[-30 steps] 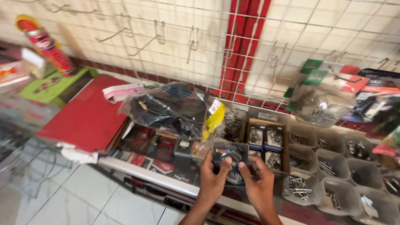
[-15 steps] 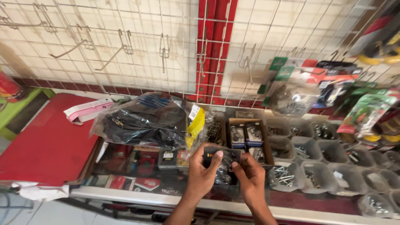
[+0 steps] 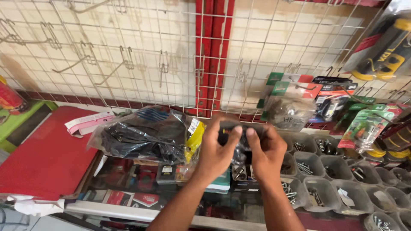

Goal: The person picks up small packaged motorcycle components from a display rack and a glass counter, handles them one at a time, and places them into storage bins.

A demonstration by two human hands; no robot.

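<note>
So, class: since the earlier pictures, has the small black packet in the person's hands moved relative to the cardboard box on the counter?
Yes. The black packet has risen from over the cardboard box towards the wire grid.

glossy clear plastic bag (image 3: 145, 134); white coated metal wire grid (image 3: 141, 55); small black packet (image 3: 239, 137), probably plastic, blurred.

Bright even light, soft shadows, slight motion blur

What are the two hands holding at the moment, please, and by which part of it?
Both hands, left hand and right hand, hold a small dark packet by its upper edge, one hand at each side.
</note>
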